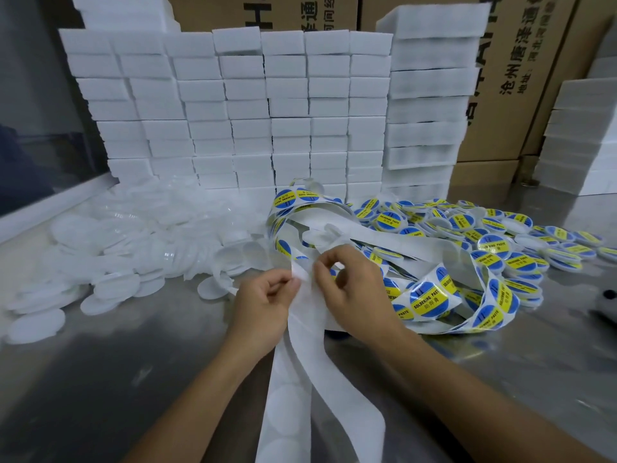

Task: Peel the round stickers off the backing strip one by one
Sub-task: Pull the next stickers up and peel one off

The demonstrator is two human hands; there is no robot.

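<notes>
Far across the scene, brown cartons (500, 78) with printed lettering, and in front of them a wall of stacked white blocks (233, 111), matte, square-edged and foam-like. Below, a brushed-metal worktop (100, 379), smooth and faintly reflective. Heaped at left, plain white discs (110, 255), thin, round and partly translucent; heaped at far right, labelled lids (494, 243) topped in blue and yellow. Tangled in the middle, reaching from the far centre down to the near edge, the strip (320, 369): a long white paper ribbon, glossy, limp and featherweight, bare near the camera with faint round ghosts left behind, loaded further right with stickers (429, 297), round, shiny, blue with a yellow band. Probably slippery on the face, tacky underneath, quick to curl, crease or cling to itself. Best taken at a sticker's rim, with the strip bent back sharply to lift an edge, then drawn away slowly. Left hand (263, 305) curled, pinching the strip's edge between thumb and fingers. Right hand (350, 295) just beside it, fingertips pinched at the strip as though working up an edge; cannot tell whether a sticker is already between them.
</notes>
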